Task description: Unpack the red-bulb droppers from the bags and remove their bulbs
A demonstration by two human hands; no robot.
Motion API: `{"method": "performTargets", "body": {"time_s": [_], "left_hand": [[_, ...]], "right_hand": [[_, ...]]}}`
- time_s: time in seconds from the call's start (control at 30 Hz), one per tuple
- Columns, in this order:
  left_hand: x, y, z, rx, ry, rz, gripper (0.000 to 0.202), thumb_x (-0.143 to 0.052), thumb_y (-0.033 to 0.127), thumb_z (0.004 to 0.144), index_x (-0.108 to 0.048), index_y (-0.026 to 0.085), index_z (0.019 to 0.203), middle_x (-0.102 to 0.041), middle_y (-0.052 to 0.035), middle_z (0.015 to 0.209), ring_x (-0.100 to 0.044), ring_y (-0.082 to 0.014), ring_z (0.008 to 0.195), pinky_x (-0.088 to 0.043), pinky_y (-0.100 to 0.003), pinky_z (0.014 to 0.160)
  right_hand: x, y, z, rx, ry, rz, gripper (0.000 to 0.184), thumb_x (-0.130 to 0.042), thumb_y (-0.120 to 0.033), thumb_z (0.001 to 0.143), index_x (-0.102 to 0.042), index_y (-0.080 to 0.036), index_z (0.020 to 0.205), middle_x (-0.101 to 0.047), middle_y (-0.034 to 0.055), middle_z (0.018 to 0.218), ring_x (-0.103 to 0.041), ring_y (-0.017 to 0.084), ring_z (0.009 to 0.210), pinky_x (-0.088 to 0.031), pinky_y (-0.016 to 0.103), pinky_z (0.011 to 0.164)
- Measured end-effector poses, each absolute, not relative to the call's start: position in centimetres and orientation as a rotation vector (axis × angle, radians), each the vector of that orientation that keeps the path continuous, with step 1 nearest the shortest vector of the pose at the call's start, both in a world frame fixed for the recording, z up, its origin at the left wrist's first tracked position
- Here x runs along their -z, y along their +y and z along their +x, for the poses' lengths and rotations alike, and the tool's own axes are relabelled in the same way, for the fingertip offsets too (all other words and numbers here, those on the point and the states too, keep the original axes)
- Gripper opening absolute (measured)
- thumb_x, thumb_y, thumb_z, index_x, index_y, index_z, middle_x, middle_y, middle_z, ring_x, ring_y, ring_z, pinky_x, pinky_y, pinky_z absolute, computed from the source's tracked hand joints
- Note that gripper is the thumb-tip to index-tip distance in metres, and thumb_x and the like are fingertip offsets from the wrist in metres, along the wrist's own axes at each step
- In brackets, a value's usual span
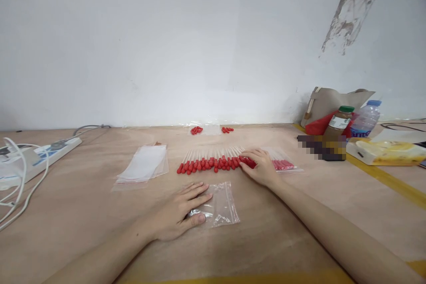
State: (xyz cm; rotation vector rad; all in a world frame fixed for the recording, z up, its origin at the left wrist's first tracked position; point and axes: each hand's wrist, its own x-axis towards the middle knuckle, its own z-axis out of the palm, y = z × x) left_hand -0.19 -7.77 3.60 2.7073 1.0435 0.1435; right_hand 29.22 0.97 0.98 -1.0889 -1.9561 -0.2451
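My left hand (183,211) lies flat with its fingers spread on the left part of a clear zip bag (221,206). A row of thin pale sticks with red bulb-like ends (206,163) is fanned out beyond the bag, the red ends toward me. At the row's right end, my right hand (261,167) has its fingers curled around several of the red ends, partly hiding them. Just right of that hand is a clear bag (284,164) with red-ended pieces inside.
Clear bags with white sheets (144,163) lie left of the row. Loose red pieces (196,130) sit near the wall. A power strip (43,157) with white cables is far left. On the right stand a green-capped jar (339,124), a plastic bottle (368,120) and a yellow-white packet (386,151).
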Motion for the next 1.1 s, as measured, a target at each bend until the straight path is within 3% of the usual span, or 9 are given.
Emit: {"method": "performTargets", "body": {"time_s": [0.1,0.23,0.37,0.53,0.67,0.77,0.83,0.97,1.1], "left_hand": [[-3.5,-7.7,-0.2,-0.152,1.041,2.706,0.050,-0.035,0.046,0.088,-0.025,0.032,0.135,-0.020,0.0014,0.144,-0.019,-0.0218,0.132,-0.022,-0.043,0.107],[-3.4,-7.7,-0.2,-0.163,1.046,2.697,0.052,-0.038,0.048,0.086,-0.026,0.032,0.135,-0.020,0.0004,0.144,-0.019,-0.0228,0.132,-0.021,-0.044,0.107],[-3.4,-7.9,-0.2,-0.158,1.067,2.670,0.054,-0.039,0.049,0.085,-0.025,0.033,0.135,-0.018,-0.0002,0.145,-0.018,-0.0237,0.132,-0.020,-0.045,0.107],[-3.8,-8.2,-0.2,-0.266,1.128,2.527,0.050,-0.039,0.047,0.086,-0.032,0.031,0.133,-0.028,-0.0017,0.142,-0.027,-0.0223,0.129,-0.024,-0.041,0.105],[-3.3,-7.4,0.2,-0.612,1.379,2.285,0.037,-0.042,0.045,0.084,-0.054,0.023,0.112,-0.057,-0.0052,0.109,-0.054,-0.0187,0.095,-0.044,-0.032,0.082],[-2.5,-6.8,0.5,-0.682,1.532,2.207,0.034,-0.056,0.047,0.073,-0.058,0.018,0.090,-0.056,-0.0028,0.084,-0.053,-0.0155,0.068,-0.043,-0.027,0.061],[-2.2,-6.7,0.6,-0.649,1.522,2.201,0.028,-0.059,0.044,0.070,-0.057,0.017,0.077,-0.054,-0.0011,0.078,-0.050,-0.0134,0.062,-0.040,-0.025,0.056],[-2.6,-6.6,-0.2,-0.710,1.414,2.176,0.021,-0.051,0.038,0.076,-0.051,0.018,0.070,-0.053,0.0016,0.069,-0.048,-0.0118,0.059,-0.038,-0.023,0.054],[-4.3,-4.3,-4.4,-1.092,1.568,2.007,0.023,-0.051,0.041,0.075,-0.045,0.020,0.083,-0.053,0.0033,0.064,-0.049,-0.0117,0.054,-0.038,-0.022,0.050]], "right_hand": [[-2.1,-1.0,28.6,0.231,-1.862,-1.078,0.012,-0.052,-0.023,0.076,-0.064,-0.020,0.080,-0.062,0.0051,0.079,-0.055,0.018,0.080,-0.039,0.034,0.075],[-2.7,-4.6,26.1,-0.068,-2.100,-0.985,0.015,-0.054,-0.032,0.077,-0.063,-0.019,0.076,-0.058,0.0045,0.077,-0.052,0.016,0.076,-0.040,0.029,0.071],[-2.1,-6.3,24.3,-0.222,-2.277,-1.053,0.041,-0.063,-0.050,0.066,-0.063,-0.021,0.095,-0.054,0.0071,0.094,-0.050,0.019,0.087,-0.040,0.034,0.077],[-1.9,-5.5,25.2,-0.221,-2.461,-1.012,0.048,-0.059,-0.059,0.066,-0.061,-0.029,0.104,-0.050,0.0073,0.108,-0.044,0.023,0.099,-0.035,0.041,0.086],[-2.0,-5.4,25.2,-0.180,-2.520,-0.903,0.043,-0.057,-0.058,0.069,-0.062,-0.032,0.103,-0.050,0.0067,0.113,-0.043,0.023,0.102,-0.033,0.042,0.087],[-2.0,-5.7,24.6,-0.149,-2.521,-0.764,0.042,-0.059,-0.058,0.068,-0.063,-0.031,0.100,-0.051,0.0062,0.111,-0.045,0.021,0.101,-0.034,0.039,0.087],[-2.0,-5.4,24.8,-0.108,-2.468,-0.729,0.041,-0.062,-0.055,0.067,-0.064,-0.030,0.098,-0.052,0.0063,0.112,-0.046,0.021,0.101,-0.035,0.037,0.087],[-2.6,-2.5,28.4,0.060,-2.117,-1.069,0.022,-0.054,-0.038,0.077,-0.067,-0.023,0.086,-0.059,0.0064,0.096,-0.053,0.018,0.091,-0.040,0.032,0.082],[-2.6,1.5,35.6,0.243,-1.573,-1.771,0.027,-0.052,-0.039,0.073,-0.067,-0.017,0.078,-0.061,0.0094,0.081,-0.056,0.023,0.082,-0.042,0.037,0.074]]}}
